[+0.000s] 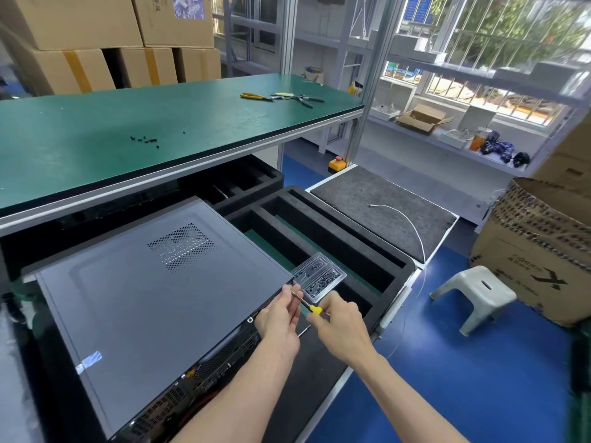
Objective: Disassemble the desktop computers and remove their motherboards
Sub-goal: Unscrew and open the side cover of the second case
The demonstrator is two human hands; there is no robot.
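At the lower centre of the frame the left hand (pixel 279 318) pinches the metal shaft of a small screwdriver (pixel 306 302) near its tip, while the right hand (pixel 340 326) curls round the yellow handle end, so both hands are closed on the tool. They hover just beside the right rear corner of the desktop computer (pixel 160 302), which lies flat on the lower worktop (pixel 307 372) with its grey side panel still on and its port-studded back face turned toward the lower edge. The step in hand looks like readying the driver for the rear panel screws; it would go best with the tip seated squarely in the screw head and firm pressure along the shaft to avoid slipping. A second loose bit (pixel 303 330) lies just below the hands. Just beyond them a clear plastic tray (pixel 323 278) rests on black foam (pixel 335 225), handy for freed screws. Farther up, loose black screws (pixel 145 140) and pliers (pixel 256 96) lie on the green worktop (pixel 96 129).
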